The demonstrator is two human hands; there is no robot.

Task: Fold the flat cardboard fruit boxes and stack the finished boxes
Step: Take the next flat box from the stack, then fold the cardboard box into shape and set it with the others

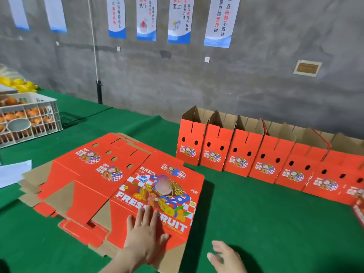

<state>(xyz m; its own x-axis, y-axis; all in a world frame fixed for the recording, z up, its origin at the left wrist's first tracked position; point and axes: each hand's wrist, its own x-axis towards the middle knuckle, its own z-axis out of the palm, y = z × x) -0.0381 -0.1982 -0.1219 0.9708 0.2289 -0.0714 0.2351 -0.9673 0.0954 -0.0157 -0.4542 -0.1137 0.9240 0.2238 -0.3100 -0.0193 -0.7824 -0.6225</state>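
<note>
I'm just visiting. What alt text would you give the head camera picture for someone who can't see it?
A person's left hand presses flat on a stack of unfolded red fruit boxes on a green table, the right hand open beside it. Folded boxes stand in a row near the grey wall.

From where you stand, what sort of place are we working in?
Probably a fruit packing workshop: a white crate of orange fruit sits on the green table, a row of folded red fruit boxes lines the back, and workplace slogan posters hang on the bare concrete wall.
</note>
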